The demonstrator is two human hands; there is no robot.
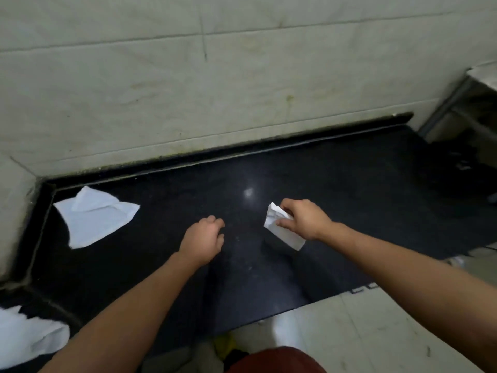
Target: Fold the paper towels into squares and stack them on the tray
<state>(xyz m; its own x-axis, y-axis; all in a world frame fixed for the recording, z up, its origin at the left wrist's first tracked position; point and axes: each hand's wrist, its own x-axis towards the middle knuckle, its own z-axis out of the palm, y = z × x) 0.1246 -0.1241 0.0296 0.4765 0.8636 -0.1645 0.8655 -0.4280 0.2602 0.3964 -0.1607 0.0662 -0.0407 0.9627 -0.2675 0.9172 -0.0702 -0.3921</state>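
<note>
My right hand (304,220) grips a small folded white paper towel (282,232) and holds it just above the black counter (349,189), right of centre. My left hand (205,239) hovers over the counter's middle with its fingers curled and nothing in it. A loose, unfolded white paper towel (94,215) lies crumpled at the counter's far left, near the wall corner. More white paper (24,335) shows at the lower left edge. No tray is in view.
A tiled wall (215,90) rises right behind the counter and wraps round its left end. The counter's front edge runs diagonally to the lower right, with pale floor tiles (376,332) below. A metal frame (462,103) stands at the far right.
</note>
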